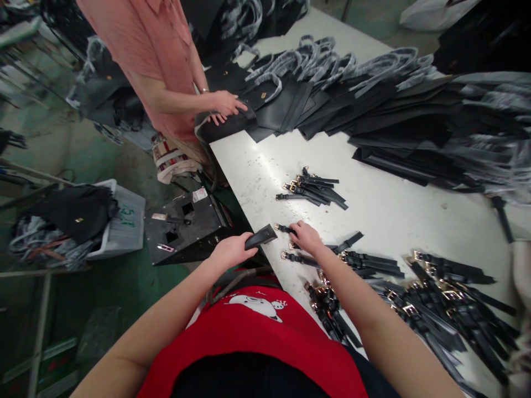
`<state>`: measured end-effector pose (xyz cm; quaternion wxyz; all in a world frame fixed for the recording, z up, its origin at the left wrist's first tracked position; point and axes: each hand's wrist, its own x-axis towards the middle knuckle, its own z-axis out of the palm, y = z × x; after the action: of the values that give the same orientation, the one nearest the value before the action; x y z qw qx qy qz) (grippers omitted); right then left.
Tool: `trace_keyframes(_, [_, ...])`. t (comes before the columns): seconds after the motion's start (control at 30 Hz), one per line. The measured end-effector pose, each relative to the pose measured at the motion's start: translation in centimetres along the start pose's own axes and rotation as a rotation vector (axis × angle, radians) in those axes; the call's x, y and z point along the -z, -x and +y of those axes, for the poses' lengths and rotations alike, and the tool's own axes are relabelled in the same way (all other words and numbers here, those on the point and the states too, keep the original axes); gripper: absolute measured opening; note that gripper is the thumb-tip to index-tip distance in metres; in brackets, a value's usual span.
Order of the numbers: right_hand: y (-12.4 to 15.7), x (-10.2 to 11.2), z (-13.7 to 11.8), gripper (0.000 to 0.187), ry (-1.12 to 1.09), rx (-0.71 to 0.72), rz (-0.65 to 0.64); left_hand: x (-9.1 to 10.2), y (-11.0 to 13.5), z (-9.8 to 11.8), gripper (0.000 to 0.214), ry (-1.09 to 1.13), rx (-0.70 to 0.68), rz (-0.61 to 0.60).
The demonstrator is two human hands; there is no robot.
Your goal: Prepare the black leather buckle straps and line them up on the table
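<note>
- Left hand (232, 251): fingers curled shut around a short black flat leather strap piece (260, 237), held just off the near-left edge of the white worktable (385, 210). The strap's free end pokes out to the right, toward the other hand.
- Right hand (306, 236): palm down on the table, fingers pressed onto a thin black strap with a gold buckle (286, 228). Contact is clear; whether the fingers actually pinch it, cannot tell.
- More black buckled straps lie right under and just beside that hand, running right into a long loose heap of black buckled straps (440, 298) along the near-right side of the table.
- A smaller separate bunch of black straps with gold buckles (311, 190) sits further out, mid-table, well apart from both hands.
- Far side of the table: stacked flat black leather panels (373, 110), plus black bag handles wrapped in grey foam (332, 61) piled behind them.
- Far-left corner: another person in a salmon-pink top (149, 50) stands at the table end, one hand (226, 102) flat on a black leather bag piece (226, 124).
- Floor to the left: a dark metal machine base (186, 226) close to the table edge, and a white plastic crate with dark material in it (124, 221) further left.
</note>
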<state>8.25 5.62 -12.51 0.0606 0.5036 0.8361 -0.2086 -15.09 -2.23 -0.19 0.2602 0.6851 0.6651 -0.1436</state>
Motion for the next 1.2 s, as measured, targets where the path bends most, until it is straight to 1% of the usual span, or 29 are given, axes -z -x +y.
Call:
trace_keyframes(0.1, [0.1, 0.4, 0.2, 0.027, -0.007, 0.021, -0.026, 0.1, 0.0, 0.2, 0.048, -0.006, 0.01, -0.015])
trace_keyframes(0.2, [0.4, 0.5, 0.5, 0.03, -0.033, 0.048, 0.01, 0.2, 0.1, 0.4, 0.046, -0.024, -0.014, -0.025])
trace_keyframes(0.27, [0.7, 0.2, 0.8, 0.032, -0.056, 0.0, 0.053, 0.2, 0.0, 0.6, 0.045, -0.048, -0.038, -0.03])
trace_keyframes(0.33, [0.9, -0.4, 1.0, 0.031, -0.078, -0.121, 0.078, 0.1, -0.5, 1.2, 0.045, -0.082, -0.055, -0.039])
trace_keyframes(0.4, [1.1, -1.1, 1.1, 0.029, -0.11, -0.227, 0.08, 0.0, -1.6, 2.3, 0.045, -0.121, -0.069, -0.048])
trace_keyframes(0.43, [1.2, -1.5, 1.1, 0.027, -0.128, -0.256, 0.084, 0.0, -2.4, 3.1, 0.044, -0.139, -0.081, -0.05])
trace_keyframes(0.53, [1.3, -2.2, 1.0, 0.025, -0.168, -0.272, 0.112, 0.3, -4.8, 5.5, 0.04, -0.173, -0.138, -0.05])
trace_keyframes(0.63, [1.4, -2.3, 0.9, 0.025, -0.183, -0.279, 0.13, 1.0, -6.5, 6.7, 0.039, -0.195, -0.173, -0.081])
trace_keyframes(0.77, [1.5, -1.8, 1.0, 0.025, -0.202, -0.281, 0.134, 1.8, -6.7, 6.6, 0.037, -0.264, -0.154, -0.104])
trace_keyframes(0.87, [1.5, -1.7, 1.0, 0.025, -0.21, -0.292, 0.132, 1.8, -6.6, 7.0, 0.039, -0.291, -0.176, -0.089])
trace_keyframes(0.97, [1.5, -1.6, 1.0, 0.025, -0.219, -0.297, 0.121, 1.7, -6.7, 7.3, 0.04, -0.278, -0.198, -0.108])
trace_keyframes(1.1, [1.4, -1.7, 1.1, 0.024, -0.23, -0.292, 0.117, 2.1, -7.1, 6.8, 0.037, -0.304, -0.17, -0.099])
trace_keyframes(1.2, [1.3, -1.8, 1.3, 0.024, -0.224, -0.276, 0.126, 2.2, -7.7, 7.0, 0.038, -0.298, -0.173, -0.082])
